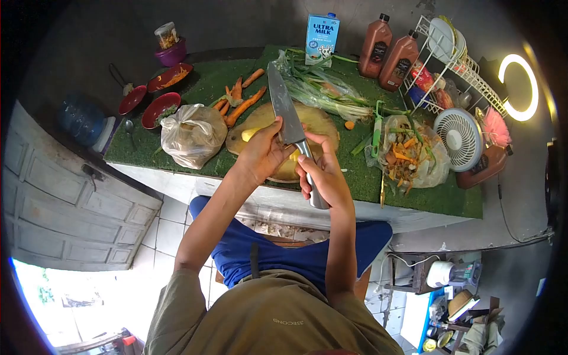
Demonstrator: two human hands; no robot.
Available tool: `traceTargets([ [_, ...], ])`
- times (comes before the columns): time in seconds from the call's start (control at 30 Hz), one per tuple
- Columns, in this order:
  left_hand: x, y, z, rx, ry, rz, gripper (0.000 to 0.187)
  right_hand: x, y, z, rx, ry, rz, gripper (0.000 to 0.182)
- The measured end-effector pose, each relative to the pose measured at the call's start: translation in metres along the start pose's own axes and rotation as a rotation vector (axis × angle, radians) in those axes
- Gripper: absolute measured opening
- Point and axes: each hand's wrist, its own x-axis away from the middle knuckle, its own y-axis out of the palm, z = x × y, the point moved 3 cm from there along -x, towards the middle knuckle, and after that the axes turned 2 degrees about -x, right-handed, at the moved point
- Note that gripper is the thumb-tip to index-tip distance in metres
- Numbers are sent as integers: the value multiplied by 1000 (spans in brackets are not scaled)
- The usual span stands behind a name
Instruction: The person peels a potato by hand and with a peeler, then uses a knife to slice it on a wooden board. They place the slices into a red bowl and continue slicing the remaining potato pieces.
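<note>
A large kitchen knife (284,100) is held up over the round wooden cutting board (325,121), blade pointing away from me. My right hand (325,174) is wrapped round its metal handle. My left hand (264,152) is at the lower blade, its thumb against the near side; its other fingers are partly hidden behind the blade. A pale yellow peeled piece (249,134) lies on the board left of the blade. More yellow pieces (294,155) show between my hands, partly covered. Whole carrots (244,106) lie just behind the board on the left.
Spring onions (331,94) in plastic lie behind the board. A tied plastic bag (192,137) and red bowls (161,108) stand left. On the right are a green peeler (377,131), a bag of peelings (408,155), a fan (457,139) and a dish rack (435,77). A milk carton (322,38) stands behind.
</note>
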Motion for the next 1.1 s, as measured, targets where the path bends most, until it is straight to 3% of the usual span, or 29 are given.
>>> traceTargets([
  [0.1, -3, -3, -5, -29, 73, 165, 29, 2, -4, 9, -25, -66, 84, 48],
  [0.2, -8, -28, -2, 41, -24, 92, 29, 1, -17, 20, -67, -204, 249, 47],
  [0.3, 2, -23, 10, -133, 41, 117, 28, 9, -32, 27, -147, -203, 313, 46],
  [0.4, 4, -8, 17, -403, 67, 82, 31, 9, -37, 34, -198, -243, 306, 46],
  [0.6, 5, -1, 13, -1248, 73, 158, 62, 11, -48, 39, -392, -320, 360, 46],
  [0.7, -1, -2, -2, -1882, 209, 171, 80, 12, -48, 37, -410, -319, 358, 47],
  [0.73, 1, -2, -11, -1943, 348, 175, 93, 13, -48, 35, -407, -316, 349, 47],
  [0.83, -1, 8, -30, -2210, 423, 285, 87, 14, -48, 36, -400, -319, 346, 48],
  [0.93, -4, 6, -44, -2225, 479, 359, 74, 14, -48, 39, -413, -317, 333, 48],
  [1.1, 4, 1, -55, -2210, 594, 264, 68, 16, -49, 38, -431, -272, 322, 46],
])
